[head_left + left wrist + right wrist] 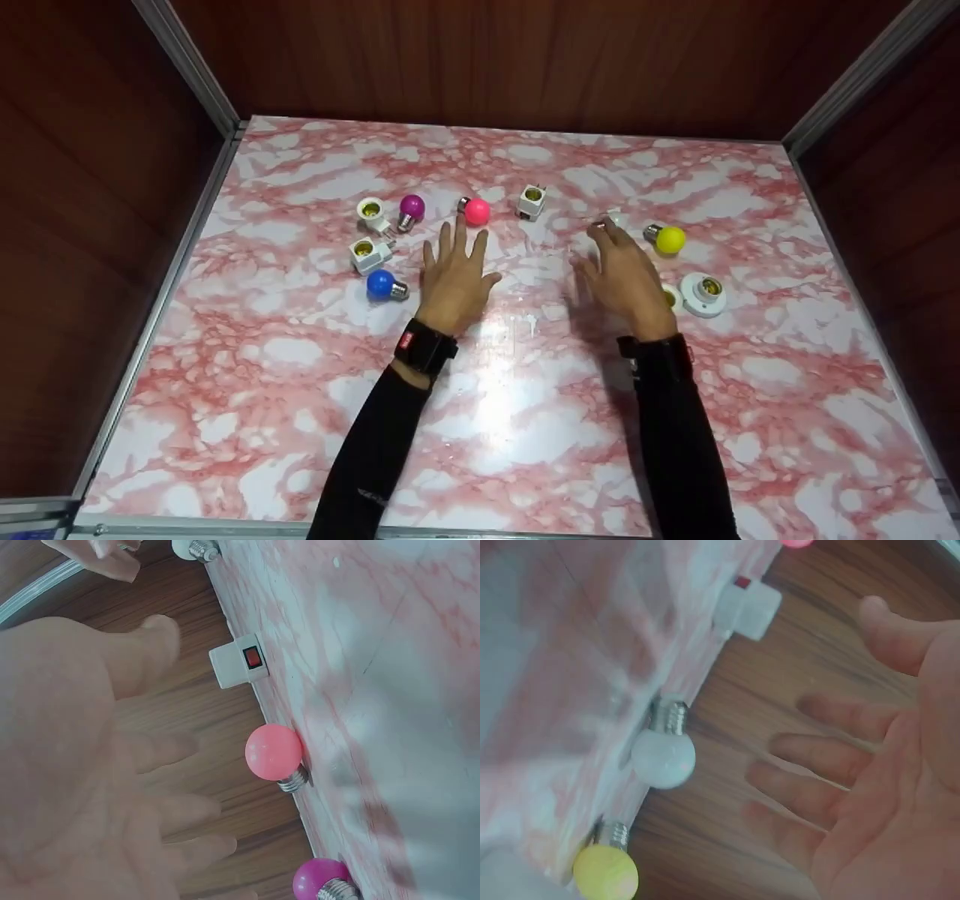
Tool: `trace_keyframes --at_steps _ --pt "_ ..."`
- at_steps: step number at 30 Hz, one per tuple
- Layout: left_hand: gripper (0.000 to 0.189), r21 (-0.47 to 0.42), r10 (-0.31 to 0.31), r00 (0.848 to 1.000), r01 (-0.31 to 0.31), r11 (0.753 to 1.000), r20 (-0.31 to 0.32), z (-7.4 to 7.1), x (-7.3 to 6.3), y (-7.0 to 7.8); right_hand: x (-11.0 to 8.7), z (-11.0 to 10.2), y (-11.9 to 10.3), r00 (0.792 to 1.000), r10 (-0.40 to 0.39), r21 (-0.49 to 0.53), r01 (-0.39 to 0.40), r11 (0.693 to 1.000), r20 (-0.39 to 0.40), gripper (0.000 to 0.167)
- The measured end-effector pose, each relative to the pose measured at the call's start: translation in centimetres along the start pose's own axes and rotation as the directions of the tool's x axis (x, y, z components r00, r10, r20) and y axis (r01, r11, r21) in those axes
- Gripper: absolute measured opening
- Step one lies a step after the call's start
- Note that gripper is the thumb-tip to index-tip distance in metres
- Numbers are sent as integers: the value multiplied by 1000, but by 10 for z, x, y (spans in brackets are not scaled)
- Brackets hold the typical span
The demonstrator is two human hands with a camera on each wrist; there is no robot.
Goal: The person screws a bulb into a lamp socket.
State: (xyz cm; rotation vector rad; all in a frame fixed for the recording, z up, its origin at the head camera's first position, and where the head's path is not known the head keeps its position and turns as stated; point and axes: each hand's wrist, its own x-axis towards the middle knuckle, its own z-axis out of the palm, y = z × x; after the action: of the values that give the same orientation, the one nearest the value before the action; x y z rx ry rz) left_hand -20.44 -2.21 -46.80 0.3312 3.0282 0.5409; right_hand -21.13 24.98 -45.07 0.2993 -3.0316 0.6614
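Observation:
My left hand [455,289] hovers over the table with its fingers spread and nothing in it. Its fingertips come close to a pink light bulb [478,212], which lies on its side. Over on the right, my right hand [624,279] holds nothing, and its fingers are extended and apart. A white bulb [664,759] lies just beyond it, mostly covered by the fingers in the head view. To the right of that hand is a yellow bulb [670,240]. Purple [412,207] and blue [380,284] bulbs lie left of my left hand.
A white plug-in socket [532,201] with a red switch sits at the back middle. Two more plug-in sockets, one round-mouthed [370,208] and one boxy [367,256], lie at left. A round-based lamp holder [703,296] stands at right, beside another white socket [670,298] partly behind my right wrist.

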Motion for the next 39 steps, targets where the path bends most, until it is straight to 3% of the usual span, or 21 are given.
trace_keyframes --at_steps 2,5,9,12,17,25,28,33,39 --pt "69 4 26 999 -26 1000 -33 -1 0 -2 -2 -5 2 1000 -7 36 8 999 -30 55" --pt "57 12 75 993 -74 997 -86 -4 0 -5 -5 -15 6 999 38 85 -38 996 -4 50" --pt "47 23 122 985 -120 992 -121 -6 -1 -11 -10 -29 15 986 122 107 -133 985 111 53" --pt "45 41 132 983 -128 991 -126 -7 -2 -18 -11 -37 22 974 140 96 -158 983 179 55" --pt "46 66 109 989 -103 993 -104 -11 -4 -29 -13 -46 35 946 189 34 -205 978 263 58" --pt "49 77 18 1000 -17 997 -14 -30 -6 -48 -22 -53 50 867 358 11 -385 923 346 61" --pt "49 55 -18 1000 18 998 3 -39 -7 -56 -24 -54 52 852 374 -7 -400 917 367 62" --pt "46 7 -29 999 29 1000 -24 -48 -10 -70 -27 -55 56 833 391 -34 -412 911 392 63" --pt "51 -11 -68 997 68 998 31 -53 -13 -81 -31 -57 61 824 394 -9 -427 904 407 61"
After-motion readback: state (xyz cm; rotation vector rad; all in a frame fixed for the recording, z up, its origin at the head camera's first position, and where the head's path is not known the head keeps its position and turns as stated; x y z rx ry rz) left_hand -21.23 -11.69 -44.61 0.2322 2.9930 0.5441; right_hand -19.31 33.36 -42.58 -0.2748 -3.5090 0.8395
